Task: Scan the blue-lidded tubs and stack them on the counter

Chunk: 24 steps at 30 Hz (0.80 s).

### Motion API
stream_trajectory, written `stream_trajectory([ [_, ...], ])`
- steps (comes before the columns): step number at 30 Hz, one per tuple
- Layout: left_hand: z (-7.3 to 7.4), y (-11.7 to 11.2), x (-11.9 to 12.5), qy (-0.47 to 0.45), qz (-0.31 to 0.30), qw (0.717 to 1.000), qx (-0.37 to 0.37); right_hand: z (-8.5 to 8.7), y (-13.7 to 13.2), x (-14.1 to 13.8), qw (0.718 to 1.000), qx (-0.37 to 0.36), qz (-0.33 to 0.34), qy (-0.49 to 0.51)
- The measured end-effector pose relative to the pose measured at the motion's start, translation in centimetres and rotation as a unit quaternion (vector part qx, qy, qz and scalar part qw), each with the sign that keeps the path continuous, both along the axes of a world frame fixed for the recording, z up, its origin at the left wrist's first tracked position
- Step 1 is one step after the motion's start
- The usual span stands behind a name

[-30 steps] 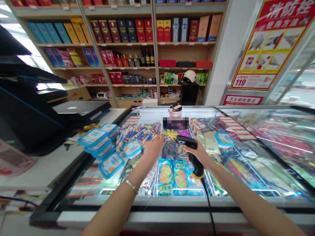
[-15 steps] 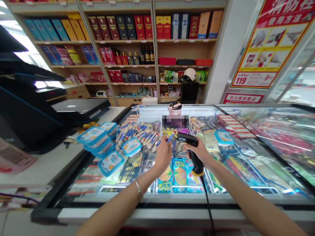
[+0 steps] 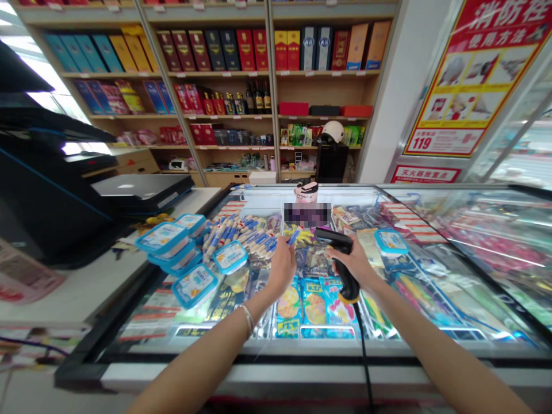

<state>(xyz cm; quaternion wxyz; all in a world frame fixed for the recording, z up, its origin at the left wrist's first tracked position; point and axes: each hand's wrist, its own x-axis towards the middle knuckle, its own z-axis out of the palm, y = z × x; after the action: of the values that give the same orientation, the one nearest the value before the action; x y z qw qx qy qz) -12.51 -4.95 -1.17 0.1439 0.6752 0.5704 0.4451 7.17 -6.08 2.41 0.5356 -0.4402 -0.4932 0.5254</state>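
Observation:
My left hand (image 3: pixel 282 269) is closed on a slim stick-shaped pack (image 3: pixel 294 236) in a blue and pale wrapper, its tip pointing up and right. In my right hand (image 3: pixel 359 263) is a black barcode scanner (image 3: pixel 347 277) with a yellow-orange base and a cable running down. The scanner's head faces left towards the pack, with a gap between them. A pile of similar stick packs (image 3: pixel 222 234) lies on the freezer's glass top, left of my left hand. Near it lie a blue-lidded tub (image 3: pixel 230 257) and another blue-lidded tub (image 3: pixel 195 286).
Several stacked blue tubs (image 3: pixel 163 238) stand at the left edge, and a single blue tub (image 3: pixel 391 242) sits right. A pink cup (image 3: pixel 306 193) stands at the back of the chest freezer (image 3: pixel 302 374). Left is a counter (image 3: pixel 64 299) with dark equipment; shelves of boxes stand behind.
My right hand has shifted slightly right with the scanner, and my left hand slightly left with the stick pack. The gap between scanner and pack has widened.

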Motion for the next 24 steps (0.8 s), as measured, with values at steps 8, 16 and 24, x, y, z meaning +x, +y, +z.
stream_trajectory([
  [8, 0.7, -0.16, -0.17, -0.085, -0.048, 0.995, -0.022, -0.04, 0.11, 0.28, 0.996, 0.048, -0.012, -0.07],
  [16, 0.93, -0.04, -0.16, -0.149, -0.047, 0.988, -0.009, 0.68, -0.48, 0.45, 0.993, 0.061, -0.029, -0.097],
  [24, 0.85, 0.17, -0.21, -0.144, -0.042, 0.988, -0.019, 0.73, -0.51, 0.7, 0.994, 0.054, -0.026, -0.096],
])
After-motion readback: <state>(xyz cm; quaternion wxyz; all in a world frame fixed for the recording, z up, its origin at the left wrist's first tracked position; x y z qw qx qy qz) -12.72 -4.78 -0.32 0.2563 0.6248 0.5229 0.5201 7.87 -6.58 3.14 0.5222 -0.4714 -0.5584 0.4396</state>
